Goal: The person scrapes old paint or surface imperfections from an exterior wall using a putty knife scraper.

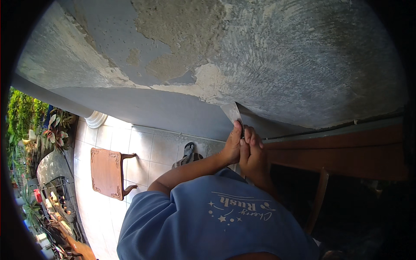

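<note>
My left hand (232,146) and my right hand (255,152) are closed together around the handle of a putty knife (232,113). The hands mostly cover the handle. Its flat metal blade points up, with the edge at the lower border of a rough plastered wall surface (286,65). Pale filler is smeared across that surface, and to the left lies a patch of bare, coarse brown-grey plaster (177,39). Just below the blade the wall is a smoother painted grey (173,104).
A small wooden table (106,173) with carved corners stands on pale floor tiles (141,145) at left. Plants (26,112) and a cluttered rack (56,199) are farther left. A brown wooden frame (338,151) and a dark cable (329,130) run along the right.
</note>
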`<state>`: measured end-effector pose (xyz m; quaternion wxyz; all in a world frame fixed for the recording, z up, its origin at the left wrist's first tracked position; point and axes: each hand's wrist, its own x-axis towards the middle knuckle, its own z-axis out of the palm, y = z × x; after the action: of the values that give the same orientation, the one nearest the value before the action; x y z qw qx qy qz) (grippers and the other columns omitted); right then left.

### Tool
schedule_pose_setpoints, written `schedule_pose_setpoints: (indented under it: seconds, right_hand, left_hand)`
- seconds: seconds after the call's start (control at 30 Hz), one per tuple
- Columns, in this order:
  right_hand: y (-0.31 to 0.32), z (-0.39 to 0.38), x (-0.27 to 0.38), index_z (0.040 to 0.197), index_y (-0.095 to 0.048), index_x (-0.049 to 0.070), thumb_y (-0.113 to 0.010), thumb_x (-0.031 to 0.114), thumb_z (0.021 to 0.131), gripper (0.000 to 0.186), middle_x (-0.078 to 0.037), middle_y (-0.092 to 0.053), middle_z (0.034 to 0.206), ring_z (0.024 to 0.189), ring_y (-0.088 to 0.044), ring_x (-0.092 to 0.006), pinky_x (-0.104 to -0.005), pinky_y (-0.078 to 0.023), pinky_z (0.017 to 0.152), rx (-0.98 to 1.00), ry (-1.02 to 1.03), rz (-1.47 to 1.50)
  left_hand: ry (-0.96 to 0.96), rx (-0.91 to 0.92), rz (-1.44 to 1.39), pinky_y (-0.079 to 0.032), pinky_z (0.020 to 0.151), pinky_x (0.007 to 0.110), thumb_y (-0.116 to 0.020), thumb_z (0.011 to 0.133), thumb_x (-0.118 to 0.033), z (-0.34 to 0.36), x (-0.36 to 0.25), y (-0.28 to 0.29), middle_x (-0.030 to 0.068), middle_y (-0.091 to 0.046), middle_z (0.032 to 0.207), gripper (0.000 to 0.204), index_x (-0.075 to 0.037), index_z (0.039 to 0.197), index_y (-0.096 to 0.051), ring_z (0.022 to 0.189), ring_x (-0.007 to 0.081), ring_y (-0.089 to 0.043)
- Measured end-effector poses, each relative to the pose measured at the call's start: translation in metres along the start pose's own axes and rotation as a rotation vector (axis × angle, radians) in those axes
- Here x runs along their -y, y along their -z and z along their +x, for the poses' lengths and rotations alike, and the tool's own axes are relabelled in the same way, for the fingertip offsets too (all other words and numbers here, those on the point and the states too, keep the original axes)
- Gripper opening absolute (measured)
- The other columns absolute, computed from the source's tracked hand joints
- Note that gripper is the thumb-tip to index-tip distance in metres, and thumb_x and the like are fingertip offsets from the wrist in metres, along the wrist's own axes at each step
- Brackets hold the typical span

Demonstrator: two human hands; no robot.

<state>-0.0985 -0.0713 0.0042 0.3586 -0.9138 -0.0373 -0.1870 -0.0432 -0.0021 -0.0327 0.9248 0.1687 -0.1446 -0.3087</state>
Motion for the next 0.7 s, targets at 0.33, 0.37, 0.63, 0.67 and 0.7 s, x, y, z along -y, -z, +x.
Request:
schedule_pose_setpoints:
  seconds: [0.33,0.37,0.63,0.67,0.7]
  right_hand:
    - [0.021,-0.015,0.010,0.094,-0.049,0.000,-0.054,0.018,0.081,0.022,-0.015,-0.055,0.073,0.064,-0.059,-0.0308,-0.0379,-0.047,0.055,-0.028,-0.038,-0.226]
    - [0.019,-0.014,0.013,0.094,-0.049,0.000,-0.054,0.017,0.082,0.022,-0.015,-0.054,0.074,0.063,-0.059,-0.0309,-0.0384,-0.047,0.055,-0.039,-0.031,-0.224]
    - [0.008,-0.007,-0.003,0.093,-0.048,-0.001,-0.051,0.012,0.082,0.018,-0.019,-0.052,0.078,0.068,-0.057,-0.0326,-0.0391,-0.046,0.058,-0.079,-0.011,-0.093]
    - [0.006,-0.008,-0.006,0.094,-0.049,-0.001,-0.051,0.012,0.082,0.017,-0.019,-0.051,0.078,0.069,-0.056,-0.0330,-0.0393,-0.046,0.058,-0.095,-0.003,-0.037]
    - [0.007,-0.012,-0.003,0.094,-0.049,-0.001,-0.051,0.012,0.082,0.017,-0.019,-0.051,0.078,0.069,-0.056,-0.0330,-0.0393,-0.046,0.058,-0.108,-0.010,-0.035]
  left_hand:
    - [0.118,0.045,-0.065,-0.045,0.073,0.034,-0.014,0.086,-0.058,-0.002,0.012,-0.017,0.0075,-0.044,0.067,0.060,-0.007,0.058,-0.034,0.074,0.0248,-0.055]
    - [0.131,0.060,-0.076,-0.045,0.072,0.034,-0.015,0.086,-0.057,-0.003,0.012,-0.016,0.0073,-0.043,0.066,0.060,-0.008,0.058,-0.034,0.074,0.0246,-0.055]
    - [0.113,-0.001,0.034,-0.044,0.068,0.036,-0.016,0.086,-0.056,0.003,0.011,-0.011,0.0048,-0.040,0.061,0.059,-0.009,0.055,-0.033,0.068,0.0257,-0.052]
    - [0.126,0.003,0.040,-0.044,0.068,0.036,-0.016,0.086,-0.056,0.003,0.011,-0.012,0.0048,-0.040,0.061,0.059,-0.009,0.055,-0.033,0.068,0.0257,-0.052]
    - [0.099,-0.008,0.035,-0.044,0.068,0.036,-0.016,0.086,-0.056,0.003,0.011,-0.014,0.0050,-0.040,0.061,0.059,-0.009,0.055,-0.033,0.068,0.0258,-0.052]
